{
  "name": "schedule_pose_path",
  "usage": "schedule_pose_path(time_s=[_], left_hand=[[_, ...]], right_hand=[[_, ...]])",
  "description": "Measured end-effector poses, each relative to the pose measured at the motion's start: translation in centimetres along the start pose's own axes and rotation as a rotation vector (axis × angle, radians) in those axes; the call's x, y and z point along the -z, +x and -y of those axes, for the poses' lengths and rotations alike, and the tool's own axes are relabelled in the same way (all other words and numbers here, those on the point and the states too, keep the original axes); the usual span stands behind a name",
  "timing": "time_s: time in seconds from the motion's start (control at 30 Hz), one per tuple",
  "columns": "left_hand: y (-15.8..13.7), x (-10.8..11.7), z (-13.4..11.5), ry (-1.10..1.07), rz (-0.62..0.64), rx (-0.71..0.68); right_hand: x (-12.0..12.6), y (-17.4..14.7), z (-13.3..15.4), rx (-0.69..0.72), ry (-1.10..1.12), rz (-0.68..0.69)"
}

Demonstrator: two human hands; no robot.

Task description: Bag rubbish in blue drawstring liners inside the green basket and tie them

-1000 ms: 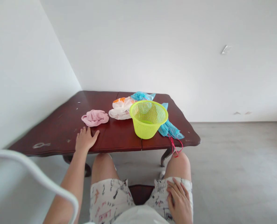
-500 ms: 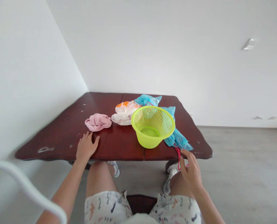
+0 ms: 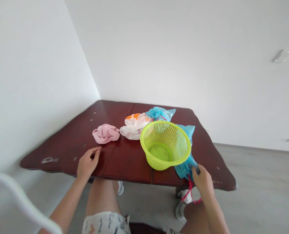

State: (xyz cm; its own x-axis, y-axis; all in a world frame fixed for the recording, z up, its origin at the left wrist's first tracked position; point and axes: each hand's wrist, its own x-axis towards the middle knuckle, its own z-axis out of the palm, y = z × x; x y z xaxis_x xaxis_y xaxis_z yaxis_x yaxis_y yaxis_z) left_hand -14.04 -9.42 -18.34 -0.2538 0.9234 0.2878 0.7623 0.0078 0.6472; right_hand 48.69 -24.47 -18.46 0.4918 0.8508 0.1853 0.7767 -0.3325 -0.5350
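My right hand [image 3: 203, 180] is closed on the near corner of a blue plastic drawstring bag [image 3: 183, 167] at the table's front edge. Red drawstrings [image 3: 190, 185] hang from that bag over the edge. Part of the bag is hidden behind a yellow-green perforated plastic basket [image 3: 159, 164], which stands upright and has nothing in it. My left hand [image 3: 87, 163] rests on the table with fingers bent and thumb apart, holding nothing. Just beyond its fingertips lies a crumpled pink cloth [image 3: 105, 134], not touched by the hand.
Behind the basket, a white plastic bag with orange print [image 3: 132, 127] and a second blue bag [image 3: 162, 113] lie on the dark red wooden table [image 3: 68, 152]. White walls border it at the left and back. A blurred white cord [image 3: 22, 196] crosses the lower left.
My right hand has closed on the blue bag's near corner, where its fingers were stretched out before. The left hand's fingers have drawn closer together. The whole view has shifted slightly.
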Motion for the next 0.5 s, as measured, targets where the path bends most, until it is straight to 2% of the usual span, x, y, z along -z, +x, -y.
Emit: schedule_pose_path(time_s=[0.07,0.13,0.23,0.33,0.4,0.43,0.5], left_hand=[[-2.1,0.7,-1.6,-0.207,-0.054,0.024],[-5.0,1.1,-4.5,-0.319,0.006,-0.067],[-10.4,0.7,-11.3,-0.441,0.361,-0.374],[-15.6,-1.0,-18.7,-0.594,0.761,-0.571],[-18.1,-2.1,-22.2,-0.587,0.946,-0.598],[-18.9,-2.4,-23.4,-0.584,1.003,-0.553],[-19.7,-2.4,-24.7,-0.591,1.071,-0.448]], right_hand=[[2.5,-1.7,0.4,-0.002,0.065,-0.037],[5.2,-3.7,1.0,0.026,0.166,-0.070],[8.2,-7.0,3.0,0.128,0.280,-0.068],[8.6,-10.1,7.1,0.224,0.281,0.105],[7.7,-11.8,10.5,0.306,0.251,0.318],[7.2,-12.4,12.1,0.344,0.234,0.416],[6.4,-13.2,14.4,0.371,0.226,0.501]])
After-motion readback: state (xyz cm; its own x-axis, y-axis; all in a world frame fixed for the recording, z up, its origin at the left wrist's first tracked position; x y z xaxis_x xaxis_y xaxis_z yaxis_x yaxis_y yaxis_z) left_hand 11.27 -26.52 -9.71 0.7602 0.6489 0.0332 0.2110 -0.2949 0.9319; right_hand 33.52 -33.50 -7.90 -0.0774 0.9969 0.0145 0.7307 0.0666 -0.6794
